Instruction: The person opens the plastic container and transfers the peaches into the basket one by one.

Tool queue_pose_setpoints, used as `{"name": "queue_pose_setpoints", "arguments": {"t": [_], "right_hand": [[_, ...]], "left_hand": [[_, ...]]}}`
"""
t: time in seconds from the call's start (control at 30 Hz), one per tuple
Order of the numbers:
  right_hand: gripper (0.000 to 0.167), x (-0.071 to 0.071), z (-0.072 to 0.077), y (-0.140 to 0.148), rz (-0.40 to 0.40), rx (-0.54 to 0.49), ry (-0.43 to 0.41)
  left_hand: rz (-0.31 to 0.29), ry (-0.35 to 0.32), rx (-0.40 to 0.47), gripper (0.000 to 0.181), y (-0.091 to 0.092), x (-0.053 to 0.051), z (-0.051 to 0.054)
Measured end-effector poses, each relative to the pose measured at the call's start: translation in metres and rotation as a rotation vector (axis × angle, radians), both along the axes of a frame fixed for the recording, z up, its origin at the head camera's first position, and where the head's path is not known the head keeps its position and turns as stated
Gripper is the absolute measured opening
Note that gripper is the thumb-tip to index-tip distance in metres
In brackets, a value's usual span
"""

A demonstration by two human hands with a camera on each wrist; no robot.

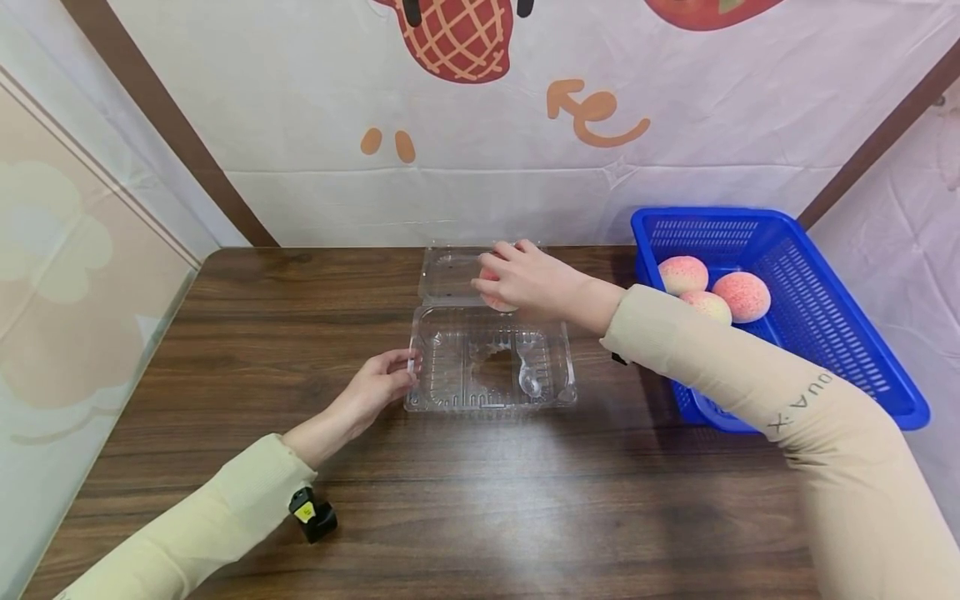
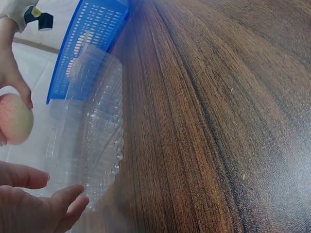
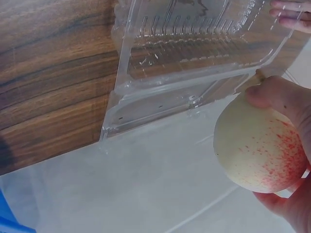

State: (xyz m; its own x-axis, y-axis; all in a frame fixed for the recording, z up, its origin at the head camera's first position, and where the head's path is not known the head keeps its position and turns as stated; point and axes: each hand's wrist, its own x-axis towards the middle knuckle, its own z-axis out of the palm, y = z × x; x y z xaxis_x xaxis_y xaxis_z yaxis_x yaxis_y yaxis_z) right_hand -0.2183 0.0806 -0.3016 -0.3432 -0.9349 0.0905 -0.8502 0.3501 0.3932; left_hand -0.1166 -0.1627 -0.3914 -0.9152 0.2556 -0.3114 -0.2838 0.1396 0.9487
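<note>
My right hand (image 1: 528, 279) grips a peach (image 3: 260, 145), cream with red speckles and a short stem, above the back of a clear plastic clamshell box (image 1: 491, 404). In the right wrist view, thumb and fingers wrap round the fruit. The box lies with its lid (image 1: 450, 275) folded back toward the wall. At the box's left side, my left hand (image 1: 375, 387) holds the rim between thumb and fingers; the left wrist view shows the thumb (image 2: 29, 175) on one side of the wall. The peach is mostly hidden behind the right hand in the head view.
A blue plastic basket (image 1: 840, 333) stands at the right, holding several peaches (image 1: 742, 297), partly behind the right sleeve. The brown wooden table (image 1: 480, 517) meets a printed cloth wall (image 1: 480, 200) at the back.
</note>
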Motion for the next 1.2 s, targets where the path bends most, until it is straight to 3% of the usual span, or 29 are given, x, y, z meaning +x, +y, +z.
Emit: {"name": "queue_pose_setpoints", "arguments": {"t": [0.53,1.2], "right_hand": [[0.061,-0.001,0.011,0.011,-0.048,0.022,0.003],[0.05,-0.003,0.019,0.027,-0.057,-0.037,-0.001]], "left_hand": [[-0.003,0.0,-0.011,0.046,0.0,0.0,0.0],[-0.002,-0.008,-0.005,0.047,-0.001,-0.001,0.0]]}}
